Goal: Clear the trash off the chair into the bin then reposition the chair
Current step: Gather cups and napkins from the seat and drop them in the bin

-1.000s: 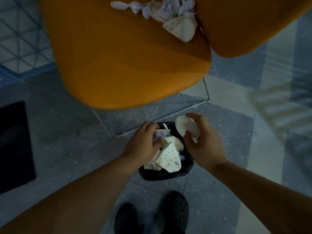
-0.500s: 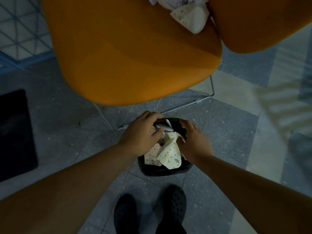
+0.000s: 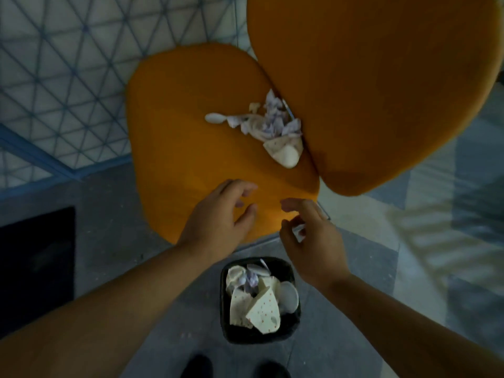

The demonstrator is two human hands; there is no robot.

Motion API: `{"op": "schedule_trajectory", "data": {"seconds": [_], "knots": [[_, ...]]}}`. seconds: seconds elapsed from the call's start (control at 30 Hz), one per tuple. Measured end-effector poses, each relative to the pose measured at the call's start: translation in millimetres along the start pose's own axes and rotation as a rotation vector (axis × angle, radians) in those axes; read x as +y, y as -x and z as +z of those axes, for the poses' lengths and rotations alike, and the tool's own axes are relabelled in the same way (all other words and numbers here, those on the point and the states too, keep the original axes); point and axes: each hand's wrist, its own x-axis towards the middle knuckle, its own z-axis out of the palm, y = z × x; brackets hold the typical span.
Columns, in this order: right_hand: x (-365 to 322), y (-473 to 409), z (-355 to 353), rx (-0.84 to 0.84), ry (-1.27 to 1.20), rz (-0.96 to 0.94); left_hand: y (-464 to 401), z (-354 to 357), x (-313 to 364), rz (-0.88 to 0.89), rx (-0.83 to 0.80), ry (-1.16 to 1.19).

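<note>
We see the orange chair [image 3: 191,137] on the grey floor [image 3: 381,263], its seat carrying a heap of crumpled paper trash [image 3: 272,124] back where seat meets backrest. Just before its front edge stands the black bin [image 3: 296,315], holding paper scraps. Our left hand [image 3: 218,216] and right hand [image 3: 311,236] hover over the seat's front edge with fingers loosely spread, holding nothing.

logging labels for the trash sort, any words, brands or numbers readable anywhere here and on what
None can be read.
Dotted paper wrapper in the bin: a small dark mark near its lower corner, too blurred to read.
Crumpled paper on the chair: faint purplish print, illegible.
</note>
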Motion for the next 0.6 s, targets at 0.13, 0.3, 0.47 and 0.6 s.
{"op": "schedule_trajectory", "data": {"seconds": [0.13, 0.3, 0.47, 0.6], "knots": [[-10.6, -50.6, -14.5, 0.020, 0.049, -0.046, -49.3, -25.7, -0.5, 0.013, 0.041, -0.018], [3.7, -108.9, -7.0, 0.028, 0.130, -0.036, -109.3, -35.5, -32.7, 0.001, 0.102, -0.072], [27.6, -167.3, 22.2, 0.034, 0.098, 0.044, -163.2, -31.5, -80.2, -0.011, 0.065, -0.081], [42.0, -211.2, 46.6, -0.036, 0.165, 0.090, -207.0, -24.5, -108.7, 0.001, -0.034, -0.155]]}}
